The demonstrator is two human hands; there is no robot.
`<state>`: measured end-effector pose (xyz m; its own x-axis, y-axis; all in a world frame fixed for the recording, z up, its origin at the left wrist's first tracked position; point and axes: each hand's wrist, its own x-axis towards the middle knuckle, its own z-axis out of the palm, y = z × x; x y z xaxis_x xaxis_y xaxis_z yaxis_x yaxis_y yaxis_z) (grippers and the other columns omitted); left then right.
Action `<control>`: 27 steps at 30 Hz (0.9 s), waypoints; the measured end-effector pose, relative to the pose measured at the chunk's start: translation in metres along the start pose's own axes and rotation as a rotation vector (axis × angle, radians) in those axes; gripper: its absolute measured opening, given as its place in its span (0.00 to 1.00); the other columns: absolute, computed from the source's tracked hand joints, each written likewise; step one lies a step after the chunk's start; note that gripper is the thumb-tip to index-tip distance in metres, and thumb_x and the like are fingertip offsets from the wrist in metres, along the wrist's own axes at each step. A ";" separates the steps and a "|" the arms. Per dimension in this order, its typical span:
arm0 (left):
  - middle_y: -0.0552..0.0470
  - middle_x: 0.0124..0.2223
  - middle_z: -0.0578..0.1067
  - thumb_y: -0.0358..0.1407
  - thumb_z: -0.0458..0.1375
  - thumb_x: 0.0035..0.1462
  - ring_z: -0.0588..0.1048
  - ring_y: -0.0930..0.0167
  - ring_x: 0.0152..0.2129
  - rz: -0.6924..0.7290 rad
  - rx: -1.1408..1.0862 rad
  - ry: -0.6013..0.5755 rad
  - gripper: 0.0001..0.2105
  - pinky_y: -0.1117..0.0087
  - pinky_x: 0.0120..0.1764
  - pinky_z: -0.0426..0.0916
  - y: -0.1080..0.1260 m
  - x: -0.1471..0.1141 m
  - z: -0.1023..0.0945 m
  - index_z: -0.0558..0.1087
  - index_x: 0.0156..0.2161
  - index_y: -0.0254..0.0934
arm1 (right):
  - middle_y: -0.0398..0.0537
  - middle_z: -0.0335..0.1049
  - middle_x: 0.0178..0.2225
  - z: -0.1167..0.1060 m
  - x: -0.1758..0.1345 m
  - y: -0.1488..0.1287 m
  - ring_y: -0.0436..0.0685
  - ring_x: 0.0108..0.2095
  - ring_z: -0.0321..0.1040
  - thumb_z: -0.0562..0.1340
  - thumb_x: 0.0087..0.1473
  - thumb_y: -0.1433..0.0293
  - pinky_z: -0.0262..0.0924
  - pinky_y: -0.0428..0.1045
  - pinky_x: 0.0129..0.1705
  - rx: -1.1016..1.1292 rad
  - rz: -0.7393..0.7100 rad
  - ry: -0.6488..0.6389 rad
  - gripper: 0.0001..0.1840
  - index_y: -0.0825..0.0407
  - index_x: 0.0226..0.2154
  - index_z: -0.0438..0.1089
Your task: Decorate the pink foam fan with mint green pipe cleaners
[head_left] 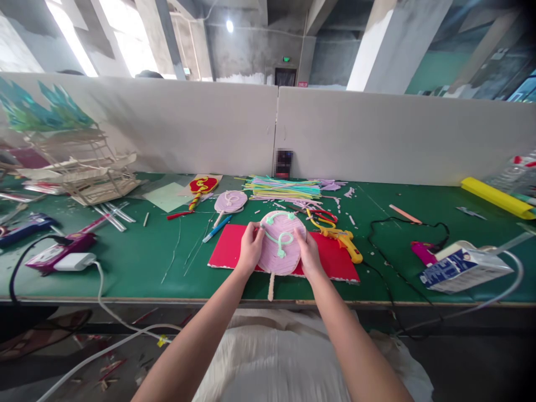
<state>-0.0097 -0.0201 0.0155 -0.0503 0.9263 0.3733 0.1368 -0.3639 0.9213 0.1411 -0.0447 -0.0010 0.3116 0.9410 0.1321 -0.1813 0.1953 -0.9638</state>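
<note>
No word, brand or number can be read with certainty. A small green lit sign (286, 58) is mounted above the dark doorway (286, 77); beside the doorway a red sign (302, 84) is seen, its pale marks too small to be made out. The blue-and-white carton (464, 271) is printed with blurred lettering.

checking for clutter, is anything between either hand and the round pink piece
Nothing visible is: the left hand and right hand touch the round pink piece directly, at opposite edges. The red board lies below it, not between.
</note>
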 end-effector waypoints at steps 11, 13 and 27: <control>0.54 0.32 0.70 0.36 0.52 0.54 0.68 0.74 0.28 0.060 0.149 -0.010 0.05 0.75 0.33 0.63 0.005 -0.001 -0.001 0.64 0.31 0.37 | 0.49 0.74 0.42 0.003 -0.005 -0.009 0.61 0.45 0.70 0.66 0.41 0.58 0.65 0.53 0.45 -0.033 0.034 0.007 0.24 0.51 0.42 0.69; 0.55 0.30 0.70 0.36 0.52 0.54 0.67 0.75 0.26 0.059 0.193 -0.010 0.04 0.75 0.32 0.62 0.005 -0.002 -0.001 0.65 0.31 0.38 | 0.50 0.74 0.41 0.004 -0.005 -0.010 0.61 0.43 0.71 0.67 0.39 0.59 0.65 0.53 0.44 -0.038 0.031 0.015 0.25 0.52 0.41 0.69; 0.54 0.33 0.73 0.35 0.56 0.51 0.69 0.74 0.27 0.077 0.246 0.005 0.06 0.74 0.32 0.64 0.010 -0.005 -0.001 0.68 0.36 0.38 | 0.50 0.74 0.42 0.003 -0.006 -0.010 0.60 0.43 0.71 0.67 0.40 0.61 0.65 0.52 0.44 -0.043 0.007 0.031 0.23 0.52 0.41 0.70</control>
<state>-0.0090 -0.0287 0.0227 -0.0352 0.8961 0.4425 0.3768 -0.3982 0.8364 0.1381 -0.0512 0.0088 0.3391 0.9332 0.1190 -0.1437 0.1764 -0.9738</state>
